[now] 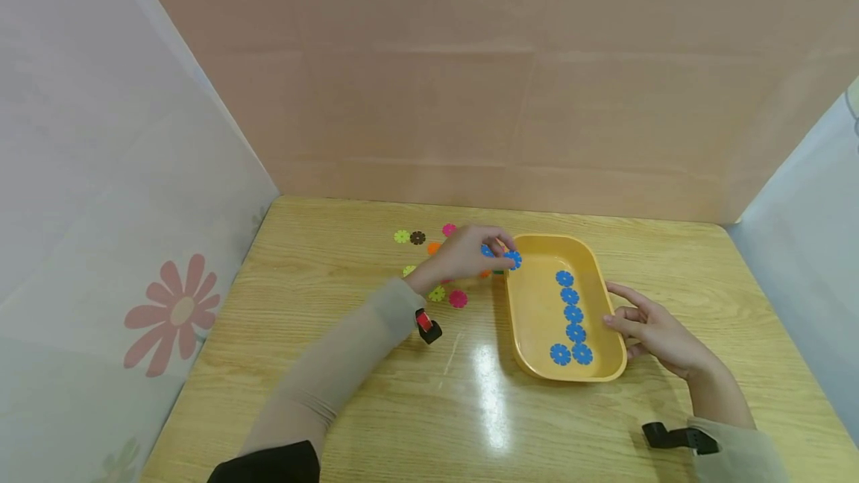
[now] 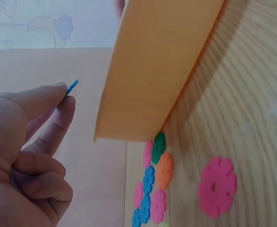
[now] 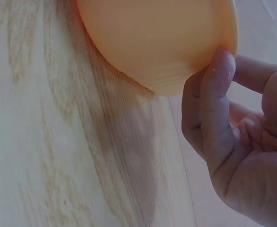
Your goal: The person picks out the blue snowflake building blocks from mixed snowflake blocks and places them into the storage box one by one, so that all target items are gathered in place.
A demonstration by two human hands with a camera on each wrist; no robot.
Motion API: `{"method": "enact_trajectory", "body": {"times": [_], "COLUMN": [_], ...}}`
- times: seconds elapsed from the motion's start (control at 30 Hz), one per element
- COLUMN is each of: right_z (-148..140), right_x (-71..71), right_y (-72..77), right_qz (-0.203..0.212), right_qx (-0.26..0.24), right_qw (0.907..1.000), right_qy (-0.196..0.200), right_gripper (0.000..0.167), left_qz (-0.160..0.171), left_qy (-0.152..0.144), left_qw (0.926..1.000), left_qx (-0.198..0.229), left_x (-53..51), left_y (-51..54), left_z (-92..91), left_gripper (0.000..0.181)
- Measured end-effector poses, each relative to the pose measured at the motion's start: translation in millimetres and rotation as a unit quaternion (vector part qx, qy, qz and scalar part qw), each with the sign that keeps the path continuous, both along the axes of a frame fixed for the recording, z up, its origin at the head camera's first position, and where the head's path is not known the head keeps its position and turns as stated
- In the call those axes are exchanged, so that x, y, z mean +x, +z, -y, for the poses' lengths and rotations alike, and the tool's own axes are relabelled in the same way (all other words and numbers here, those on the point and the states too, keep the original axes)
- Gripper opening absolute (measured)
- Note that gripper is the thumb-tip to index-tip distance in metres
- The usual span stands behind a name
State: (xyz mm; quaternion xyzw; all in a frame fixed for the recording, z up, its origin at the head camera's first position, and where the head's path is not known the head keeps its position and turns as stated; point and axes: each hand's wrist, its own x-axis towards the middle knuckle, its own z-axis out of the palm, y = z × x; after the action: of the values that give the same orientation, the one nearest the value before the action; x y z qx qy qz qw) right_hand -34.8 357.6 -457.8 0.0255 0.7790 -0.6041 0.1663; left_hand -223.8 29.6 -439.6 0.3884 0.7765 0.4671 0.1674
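Between its thumb and index fingertip, my left hand [image 1: 466,253] pinches a blue notched plastic disc [image 1: 514,259]. That disc [image 2: 72,86] shows edge-on in the left wrist view, above the left rim of a yellow tray [image 1: 537,304]. Inside the tray several blue discs [image 1: 573,314] lie in a column, with another blue disc [image 1: 560,354] beside its lower end. At the tray's right side, my right hand [image 1: 661,334] grips the rim, its thumb over the edge. In the right wrist view, the fingers lie against the tray's outer wall [image 3: 162,42].
Loose discs lie left of the tray, among them a pink disc [image 1: 458,299], a brown disc [image 1: 417,238], a yellow-green disc [image 1: 402,236] and a dark green disc [image 2: 159,148]. My left forearm crosses the wooden table [image 1: 322,274]. A pinkish-brown backdrop [image 1: 470,95] stands behind.
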Motion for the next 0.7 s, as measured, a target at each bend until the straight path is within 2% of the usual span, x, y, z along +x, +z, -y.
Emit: {"method": "enact_trajectory", "body": {"times": [0.17,0.43,0.7], "right_z": [0.0,0.5,1.5], "right_x": [0.4,0.7,0.1], "right_y": [-0.3,-1.0,-0.3], "right_qz": [-0.002,-0.003,0.004], "right_qx": [0.002,0.001,0.000], "right_qw": [1.0000,1.0000,1.0000], "right_qy": [-0.001,-0.004,-0.005], "right_gripper": [0.076,0.075,0.075], "left_qz": [-0.010,-0.017,-0.046], "left_qy": [-0.037,-0.094,-0.137], "left_qw": [0.9988,0.9939,0.9840], "left_qx": [-0.031,-0.055,-0.103], "left_x": [7.7,18.5,28.0], "left_y": [1.4,0.1,2.9], "left_z": [-9.7,-24.4,-42.7], "left_gripper": [0.020,0.018,0.018]}}
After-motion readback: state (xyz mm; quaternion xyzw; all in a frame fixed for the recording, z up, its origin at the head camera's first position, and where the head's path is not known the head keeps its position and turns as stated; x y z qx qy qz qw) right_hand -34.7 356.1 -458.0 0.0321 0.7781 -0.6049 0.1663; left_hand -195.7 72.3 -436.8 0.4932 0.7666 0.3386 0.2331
